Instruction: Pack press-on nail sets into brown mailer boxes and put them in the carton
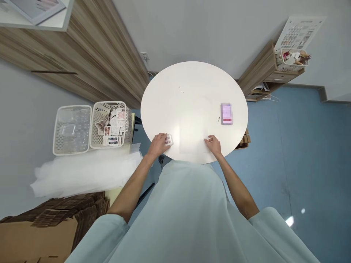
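Near the front left edge of the white oval table, my left hand [158,144] has its fingers closed on a small pack of press-on nails [169,140] with dark oval pieces showing. A thin, see-through plastic sheet [192,140], perhaps a flat bag, lies in front of me on the table. At the sheet's right edge my right hand [213,144] is curled, thumb and fingers pinching there. Farther right on the tabletop is a blurred pinkish-purple box or phone [226,114], apart from both hands.
White baskets stand at the left: one with clear plastic boxes [68,129], another with several nail packs [111,128]. White wrapping film [90,171] and flattened cardboard [52,226] lie below them. A wooden cabinet [263,73] stands right of the oval table [193,78].
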Available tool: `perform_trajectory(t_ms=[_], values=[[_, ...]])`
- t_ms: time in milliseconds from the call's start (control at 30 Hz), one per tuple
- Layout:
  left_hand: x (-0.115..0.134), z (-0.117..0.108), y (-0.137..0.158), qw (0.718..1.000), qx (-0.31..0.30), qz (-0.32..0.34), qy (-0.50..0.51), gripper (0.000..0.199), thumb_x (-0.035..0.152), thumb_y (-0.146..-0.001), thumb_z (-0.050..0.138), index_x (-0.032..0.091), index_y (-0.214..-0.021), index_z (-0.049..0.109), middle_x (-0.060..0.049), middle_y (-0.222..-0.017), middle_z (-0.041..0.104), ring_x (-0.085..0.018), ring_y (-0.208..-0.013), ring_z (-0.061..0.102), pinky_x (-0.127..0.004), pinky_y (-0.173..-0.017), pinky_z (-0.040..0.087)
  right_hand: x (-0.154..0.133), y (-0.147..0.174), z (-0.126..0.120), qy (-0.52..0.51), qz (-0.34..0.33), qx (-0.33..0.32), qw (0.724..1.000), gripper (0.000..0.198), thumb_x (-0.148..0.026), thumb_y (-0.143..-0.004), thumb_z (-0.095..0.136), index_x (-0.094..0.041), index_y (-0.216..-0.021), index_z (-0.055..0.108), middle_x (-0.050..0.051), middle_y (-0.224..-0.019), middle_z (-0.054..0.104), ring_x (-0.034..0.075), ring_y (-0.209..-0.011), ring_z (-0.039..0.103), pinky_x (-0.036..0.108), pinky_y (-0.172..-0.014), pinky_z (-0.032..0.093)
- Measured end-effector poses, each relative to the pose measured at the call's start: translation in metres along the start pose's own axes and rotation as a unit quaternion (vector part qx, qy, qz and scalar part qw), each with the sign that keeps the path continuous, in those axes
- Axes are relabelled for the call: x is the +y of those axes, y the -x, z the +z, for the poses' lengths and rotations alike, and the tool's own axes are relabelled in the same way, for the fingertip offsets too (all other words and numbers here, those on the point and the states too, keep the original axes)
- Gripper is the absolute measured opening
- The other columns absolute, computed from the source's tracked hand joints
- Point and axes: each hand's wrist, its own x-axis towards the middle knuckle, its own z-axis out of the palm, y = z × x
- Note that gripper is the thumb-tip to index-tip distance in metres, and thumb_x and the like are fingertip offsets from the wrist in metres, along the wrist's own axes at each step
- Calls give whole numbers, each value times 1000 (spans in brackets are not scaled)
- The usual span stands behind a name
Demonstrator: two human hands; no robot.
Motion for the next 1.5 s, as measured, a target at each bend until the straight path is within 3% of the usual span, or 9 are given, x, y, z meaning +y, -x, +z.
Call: perform_trajectory(t_ms=[233, 400, 533, 767, 1033, 1500], values=[[72, 29, -16, 993, -4, 105, 60, 66, 27, -83, 75, 24, -146, 56, -15, -148, 57, -39, -134, 54, -52, -113, 48, 16, 26, 0, -1, 7, -24, 1000, 31, -45, -93, 67, -25, -118, 66, 3, -99, 77, 23, -93, 72, 32, -79, 50], [94, 51, -26, 989, -44, 136, 27, 64, 20, -82, 72, 22, -144, 56, -17, -145, 58, -40, -132, 55, -52, -107, 50, 25, 39, 1, -28, 15, -44, 999, 23, -46, -96, 64, -24, -102, 69, 2, -96, 78, 19, -75, 73, 31, -76, 51], [95, 61, -25, 989, -59, 139, -5, 67, 19, -85, 69, 21, -149, 51, -19, -149, 55, -40, -137, 51, -52, -107, 51, 29, 49, 1, -34, 20, -53, 998, 21, -44, -97, 64, -24, -94, 67, 1, -95, 79, 18, -66, 73, 32, -75, 51], [82, 62, -18, 988, -67, 137, 24, 90, 15, -83, 64, 19, -165, 29, -19, -160, 47, -37, -148, 44, -52, -117, 47, 34, 58, 3, -59, 26, -48, 997, 18, -41, -96, 65, -24, -89, 67, 0, -93, 79, 17, -61, 73, 31, -72, 52], [86, 63, -18, 989, -63, 130, 29, 89, 18, -86, 63, 20, -167, 28, -18, -156, 53, -37, -146, 46, -52, -116, 48, 33, 60, 5, -68, 27, -56, 996, 21, -36, -98, 59, -24, -81, 62, -2, -87, 79, 15, -62, 72, 28, -72, 50], [93, 65, -18, 989, -47, 121, 69, 83, 17, -86, 67, 20, -163, 37, -18, -158, 52, -38, -146, 48, -53, -117, 46, 29, 55, -1, 25, -6, -48, 998, 22, -39, -99, 58, -25, -85, 66, 1, -89, 77, 19, -78, 71, 27, -70, 45]])
